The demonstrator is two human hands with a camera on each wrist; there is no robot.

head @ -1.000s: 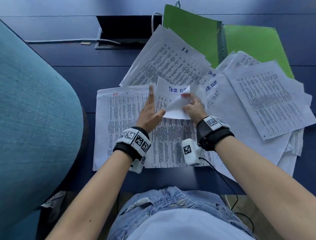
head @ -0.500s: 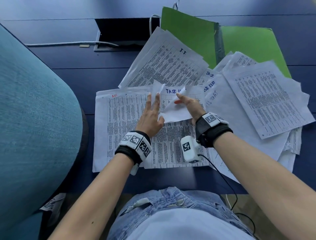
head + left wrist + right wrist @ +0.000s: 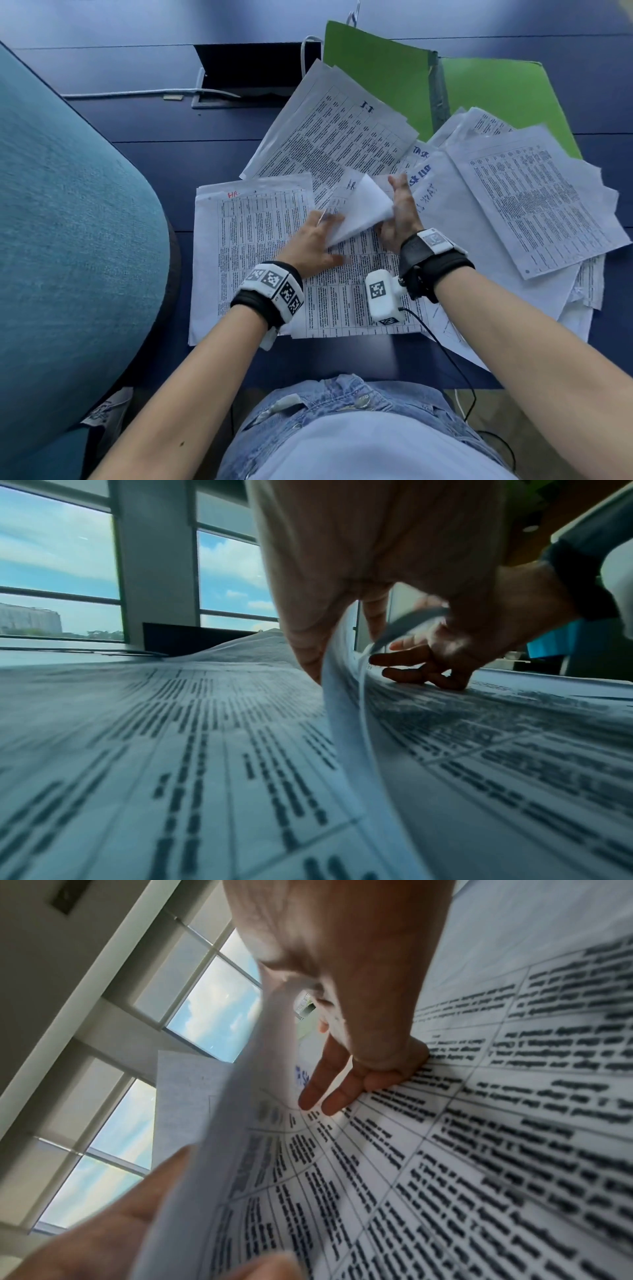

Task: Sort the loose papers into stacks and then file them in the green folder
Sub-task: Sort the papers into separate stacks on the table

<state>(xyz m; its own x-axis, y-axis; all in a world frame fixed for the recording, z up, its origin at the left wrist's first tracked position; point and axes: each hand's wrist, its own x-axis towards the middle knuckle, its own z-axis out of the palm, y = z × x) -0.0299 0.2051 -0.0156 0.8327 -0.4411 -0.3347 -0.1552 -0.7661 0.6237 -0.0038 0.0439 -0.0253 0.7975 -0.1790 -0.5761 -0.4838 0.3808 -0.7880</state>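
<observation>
A white sheet [image 3: 363, 209] curls up, blank side showing, between my two hands over the HR stack [image 3: 253, 260]. My left hand [image 3: 325, 224] pinches its lower left edge; the left wrist view shows the paper [image 3: 346, 723] running between thumb and fingers [image 3: 308, 647]. My right hand [image 3: 394, 205] grips the right corner at the thumb, its other fingers [image 3: 325, 1093] straight and touching the printed page below. The IT stack [image 3: 335, 133] lies behind. The green folder [image 3: 380, 72] lies open at the back right, partly under loose papers [image 3: 534, 202].
A teal chair back [image 3: 68, 240] fills the left side. An open cable box [image 3: 257, 75] with a white cable [image 3: 147, 92] sits in the dark blue table [image 3: 171, 161] at the back. The right wrist camera's black cable [image 3: 445, 353] trails over the table's front edge.
The sheet with the blue heading has been turned over and now curls blank side up. My left hand went from lying flat on the HR stack to pinching the sheet's edge.
</observation>
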